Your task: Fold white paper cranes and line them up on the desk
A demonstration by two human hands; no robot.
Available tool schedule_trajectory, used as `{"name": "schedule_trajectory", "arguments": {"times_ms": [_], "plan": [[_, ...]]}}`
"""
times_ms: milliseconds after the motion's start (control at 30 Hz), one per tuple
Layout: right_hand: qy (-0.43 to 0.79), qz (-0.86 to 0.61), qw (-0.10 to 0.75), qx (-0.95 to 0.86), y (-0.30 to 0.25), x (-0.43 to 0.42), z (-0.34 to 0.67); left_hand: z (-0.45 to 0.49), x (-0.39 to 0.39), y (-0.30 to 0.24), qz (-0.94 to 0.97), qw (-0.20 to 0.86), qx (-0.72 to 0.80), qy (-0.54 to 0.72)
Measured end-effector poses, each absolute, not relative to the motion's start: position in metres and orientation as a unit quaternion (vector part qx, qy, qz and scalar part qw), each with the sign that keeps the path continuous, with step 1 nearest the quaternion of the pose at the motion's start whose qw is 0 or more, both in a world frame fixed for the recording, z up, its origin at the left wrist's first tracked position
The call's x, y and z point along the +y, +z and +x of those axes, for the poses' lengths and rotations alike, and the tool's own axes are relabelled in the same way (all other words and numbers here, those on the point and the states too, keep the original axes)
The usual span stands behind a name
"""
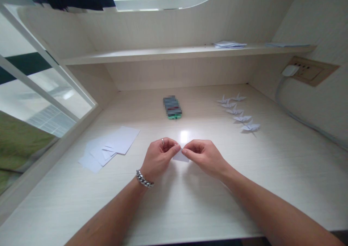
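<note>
A small folded piece of white paper (181, 156) is pinched between my two hands over the middle of the desk. My left hand (160, 157), with a ring and a chain bracelet at the wrist, grips its left side between thumb and forefinger. On the other side, my right hand (205, 155) pinches it near the top. The fingertips nearly meet, and they hide the paper's upper part. To the right stand several folded paper cranes (243, 119) in a slanting row. Loose white paper sheets (123, 139) lie overlapped on the left.
Behind my hands lies a blurred-out dark device with a green edge (173, 107). A shelf (163, 54) crosses the back, bearing a stack of papers (230, 44). At the right wall, a plug (290, 70) sits in a socket, its grey cable (307, 124) running down along the desk.
</note>
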State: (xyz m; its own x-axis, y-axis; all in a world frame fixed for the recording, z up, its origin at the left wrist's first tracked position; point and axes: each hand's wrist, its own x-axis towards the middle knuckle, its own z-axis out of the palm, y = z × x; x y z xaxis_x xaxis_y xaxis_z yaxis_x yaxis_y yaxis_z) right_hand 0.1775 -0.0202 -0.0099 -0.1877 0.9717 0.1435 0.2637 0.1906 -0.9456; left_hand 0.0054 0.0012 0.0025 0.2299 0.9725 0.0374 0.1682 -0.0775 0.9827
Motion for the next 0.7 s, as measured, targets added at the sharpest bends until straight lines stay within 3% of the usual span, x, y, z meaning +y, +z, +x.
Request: {"name": "schedule_trajectory", "arguments": {"times_ms": [700], "plan": [[0.462, -0.497, 0.405, -0.613, -0.0066, -0.0198, 0.1774, 0.0019, 0.0041, 0.0053, 0.56, 0.499, 0.487, 0.448]]}}
